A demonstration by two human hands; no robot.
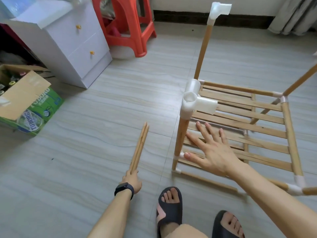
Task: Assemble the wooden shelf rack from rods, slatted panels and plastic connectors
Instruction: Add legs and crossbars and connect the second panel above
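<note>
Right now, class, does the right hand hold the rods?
No: the left hand grips the rods; the right hand is spread open.

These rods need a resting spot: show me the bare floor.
Widest bare grey floor lies between the green cardboard box, the white drawer cabinet and the unfinished wooden rack. Another free strip runs beyond the rack, right of the red plastic stool. Crowded: inside the rack, under the right hand.
</note>
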